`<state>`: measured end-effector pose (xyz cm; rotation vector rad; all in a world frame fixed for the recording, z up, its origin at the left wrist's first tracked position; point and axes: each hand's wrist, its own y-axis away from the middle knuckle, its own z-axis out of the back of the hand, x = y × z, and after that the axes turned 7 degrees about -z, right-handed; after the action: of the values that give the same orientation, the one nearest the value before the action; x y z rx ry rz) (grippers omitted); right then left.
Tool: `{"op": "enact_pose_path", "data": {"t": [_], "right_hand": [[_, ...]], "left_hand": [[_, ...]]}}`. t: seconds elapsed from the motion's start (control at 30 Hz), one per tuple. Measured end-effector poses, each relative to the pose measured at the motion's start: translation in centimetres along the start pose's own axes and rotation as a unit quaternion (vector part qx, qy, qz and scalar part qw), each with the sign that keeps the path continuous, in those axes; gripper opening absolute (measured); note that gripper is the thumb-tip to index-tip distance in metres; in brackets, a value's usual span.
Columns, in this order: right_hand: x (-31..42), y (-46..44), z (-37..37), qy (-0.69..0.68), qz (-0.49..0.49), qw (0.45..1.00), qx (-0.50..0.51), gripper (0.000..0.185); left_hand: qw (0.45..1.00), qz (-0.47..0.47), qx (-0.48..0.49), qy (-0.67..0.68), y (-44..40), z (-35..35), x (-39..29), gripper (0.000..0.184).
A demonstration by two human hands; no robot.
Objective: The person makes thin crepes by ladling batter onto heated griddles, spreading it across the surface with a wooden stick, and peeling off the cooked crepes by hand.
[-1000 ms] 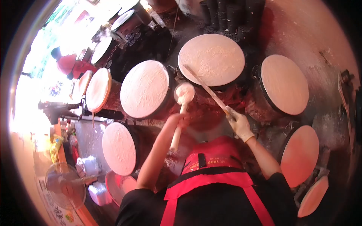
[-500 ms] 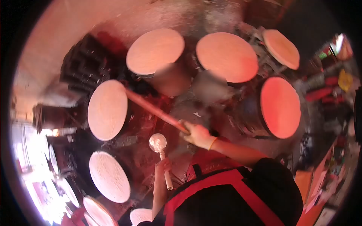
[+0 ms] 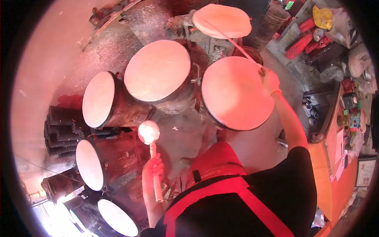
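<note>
My left hand (image 3: 153, 170) is closed round the pale handle of a ladle (image 3: 149, 132). Something whitish covers the ladle's round bowl. On the right, my right hand (image 3: 270, 80) grips one end of a long thin stick (image 3: 241, 50). The stick reaches forward across a far round pale top (image 3: 223, 23); whether it touches is unclear. Below the stick and beside my right hand lies a large pale disc (image 3: 237, 93) on a dark drum-shaped stand. Another pale disc (image 3: 158, 71) sits on a similar stand at centre left.
Several more pale discs on dark stands line the left, including one tilted disc (image 3: 98, 100). Dark curved tiles (image 3: 61, 126) are stacked by the wall. An orange-sided counter (image 3: 329, 185) with bottles stands at right; bags and a yellow bundle (image 3: 322, 17) lie behind.
The view has swung to the right. My right hand and the stick have moved from the left-hand disc to the far right top. My left hand still holds the ladle upright.
</note>
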<state>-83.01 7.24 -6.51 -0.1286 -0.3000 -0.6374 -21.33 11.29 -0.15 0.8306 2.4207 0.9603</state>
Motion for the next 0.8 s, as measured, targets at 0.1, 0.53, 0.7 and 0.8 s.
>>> {"op": "enact_pose_path", "data": {"t": [0.1,0.53,0.7,0.8], "right_hand": [[-6.7,-6.0,1.9,-0.017,0.006,0.998,-0.058,0.033],[-8.7,-12.7,1.8,-0.292,0.03,0.946,0.14,0.031],[-5.2,-9.9,9.7,-0.377,0.023,0.911,0.164,0.025],[-2.2,-10.6,13.0,-0.436,0.046,0.883,0.169,0.026]], "left_hand": [[0.999,0.0,0.017,0.029,-0.5,-5.8,5.2,0.021],[0.992,0.063,0.071,0.085,-1.5,-18.2,12.4,0.035],[0.997,0.049,0.04,0.037,-2.8,-18.4,12.8,0.027],[0.999,0.034,0.042,-0.005,-3.5,-18.0,12.2,0.027]]}}
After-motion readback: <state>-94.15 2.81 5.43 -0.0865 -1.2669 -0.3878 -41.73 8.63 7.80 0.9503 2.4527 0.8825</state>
